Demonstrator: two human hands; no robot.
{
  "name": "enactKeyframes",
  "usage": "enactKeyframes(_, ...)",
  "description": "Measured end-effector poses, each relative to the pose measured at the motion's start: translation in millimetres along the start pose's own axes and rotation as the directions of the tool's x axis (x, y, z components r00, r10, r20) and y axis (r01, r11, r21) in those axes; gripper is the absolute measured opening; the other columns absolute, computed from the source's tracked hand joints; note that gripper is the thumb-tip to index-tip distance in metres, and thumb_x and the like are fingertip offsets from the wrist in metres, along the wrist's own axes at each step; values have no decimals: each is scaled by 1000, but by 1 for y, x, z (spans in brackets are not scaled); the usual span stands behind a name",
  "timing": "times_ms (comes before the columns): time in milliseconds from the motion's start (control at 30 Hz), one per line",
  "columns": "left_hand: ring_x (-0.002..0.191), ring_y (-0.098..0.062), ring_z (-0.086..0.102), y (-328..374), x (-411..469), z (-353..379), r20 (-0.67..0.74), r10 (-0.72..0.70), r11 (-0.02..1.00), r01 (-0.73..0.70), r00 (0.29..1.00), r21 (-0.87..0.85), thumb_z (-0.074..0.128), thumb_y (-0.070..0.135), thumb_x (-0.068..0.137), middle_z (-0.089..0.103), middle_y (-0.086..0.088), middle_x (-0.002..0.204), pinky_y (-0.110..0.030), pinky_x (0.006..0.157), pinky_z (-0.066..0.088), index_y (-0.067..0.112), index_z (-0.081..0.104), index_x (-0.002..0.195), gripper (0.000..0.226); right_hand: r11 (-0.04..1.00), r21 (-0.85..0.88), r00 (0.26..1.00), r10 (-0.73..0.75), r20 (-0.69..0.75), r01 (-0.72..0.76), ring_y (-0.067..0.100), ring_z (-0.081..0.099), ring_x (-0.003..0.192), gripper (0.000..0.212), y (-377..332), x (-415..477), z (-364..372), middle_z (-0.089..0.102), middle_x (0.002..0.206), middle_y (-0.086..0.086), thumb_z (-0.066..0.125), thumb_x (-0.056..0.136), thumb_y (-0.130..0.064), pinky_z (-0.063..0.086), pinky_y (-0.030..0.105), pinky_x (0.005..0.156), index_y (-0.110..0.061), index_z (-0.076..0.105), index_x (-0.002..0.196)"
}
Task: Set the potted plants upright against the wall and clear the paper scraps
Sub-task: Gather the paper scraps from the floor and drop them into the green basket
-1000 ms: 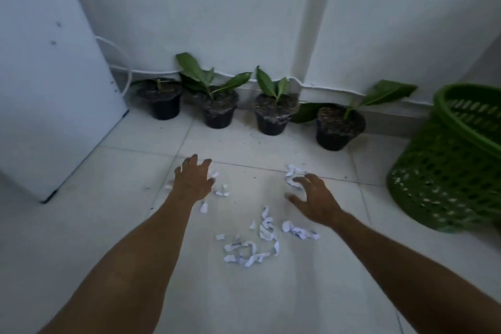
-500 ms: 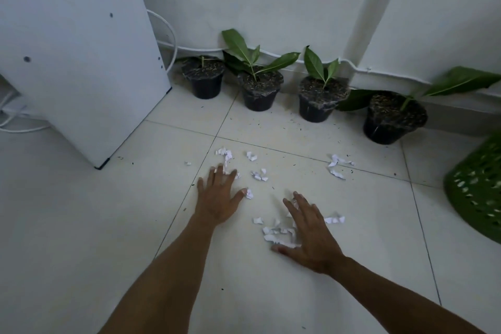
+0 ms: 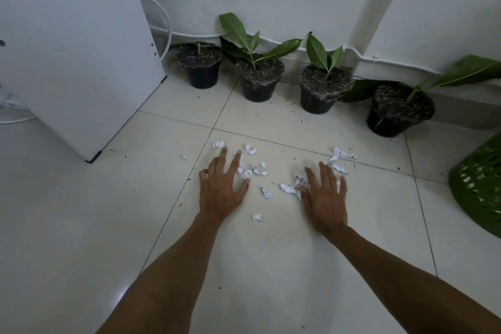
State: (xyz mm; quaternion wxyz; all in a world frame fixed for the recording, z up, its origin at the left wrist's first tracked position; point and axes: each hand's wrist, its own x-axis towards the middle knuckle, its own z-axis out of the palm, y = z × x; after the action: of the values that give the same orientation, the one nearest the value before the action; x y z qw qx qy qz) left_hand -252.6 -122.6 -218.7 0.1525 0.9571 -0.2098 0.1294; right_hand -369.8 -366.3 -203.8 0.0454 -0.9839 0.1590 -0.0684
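Observation:
Several black potted plants stand upright in a row along the wall: one at the left point(image 3: 202, 69), one with long leaves point(image 3: 259, 80), one point(image 3: 322, 91) right of it, and one at the far right point(image 3: 398, 111). White paper scraps point(image 3: 254, 171) lie scattered on the tiled floor in front of them. My left hand point(image 3: 221, 190) lies flat, fingers spread, its fingertips touching a clump of scraps. Flat beside it, my right hand point(image 3: 324, 198) presses against another clump point(image 3: 294, 186). More scraps point(image 3: 340, 156) lie beyond the right hand.
A white cabinet panel point(image 3: 76, 49) stands at the left, with white cables point(image 3: 162, 19) behind it along the wall. A green plastic basket point(image 3: 479, 184) sits at the right edge. Dark soil crumbs dot the tiles near the pots.
Both hands have slid across the floor and pushed the scraps into clumps nearer each other. The view has shifted left and closer to the pots.

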Motion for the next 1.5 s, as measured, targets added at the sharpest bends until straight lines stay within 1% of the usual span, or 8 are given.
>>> enactKeyframes(267,153,-25,2,-9,53,12,297,-159,969,206,942,-135,26,82,82,2,-4,167,-57,119,5,38,5,156,89,931,182,949,305,79,-315,38,5,152,89,49,41,5,6,166,14,25,86,-79,12,63,118,-25,12,156)
enactKeyframes(567,134,-15,44,30,23,20,69,196,950,-172,978,-259,50,79,78,52,4,141,-38,111,34,29,57,134,75,948,311,995,-47,-92,73,31,54,125,54,39,43,9,58,135,9,42,93,-54,40,52,104,-14,62,125)
enactKeyframes(733,141,-17,36,35,1,11,116,427,887,-390,897,-246,43,90,72,40,1,153,-41,115,28,32,40,148,96,928,345,986,-103,-134,144,25,34,145,71,33,25,10,29,161,9,60,83,-66,32,44,114,-24,52,140)
enactKeyframes(833,148,-15,26,34,-9,9,151,498,859,-462,854,-222,44,93,67,30,2,160,-40,118,20,33,28,154,107,945,269,980,-197,9,187,29,12,153,94,37,33,9,6,167,7,54,77,-77,21,56,119,-29,30,154)
enactKeyframes(967,151,-17,16,39,-4,9,210,436,895,-397,875,-204,41,90,73,17,1,165,-38,116,20,37,20,155,100,978,161,985,-148,94,131,32,9,153,82,34,46,12,10,166,9,48,86,-70,16,58,120,-29,29,154)
enactKeyframes(1167,146,-24,32,57,14,21,190,296,903,-210,936,-374,59,42,95,39,-13,155,-38,117,30,11,50,144,59,925,277,964,-230,-136,260,30,56,124,54,23,43,18,58,136,11,54,93,-50,42,49,105,-14,58,133)
enactKeyframes(1300,140,-28,43,60,19,25,18,327,915,-311,945,-256,62,42,92,50,-14,147,-52,111,34,9,66,123,45,912,300,954,-230,-195,281,29,47,136,73,31,45,14,42,153,12,63,84,-56,40,46,111,-18,46,144)
enactKeyframes(1500,136,-27,44,61,15,29,15,163,987,-163,987,-9,48,73,83,48,-10,148,-50,114,26,29,55,139,72,955,203,972,-232,47,218,26,17,152,78,37,57,20,16,166,2,48,88,-68,17,54,121,-34,27,154)
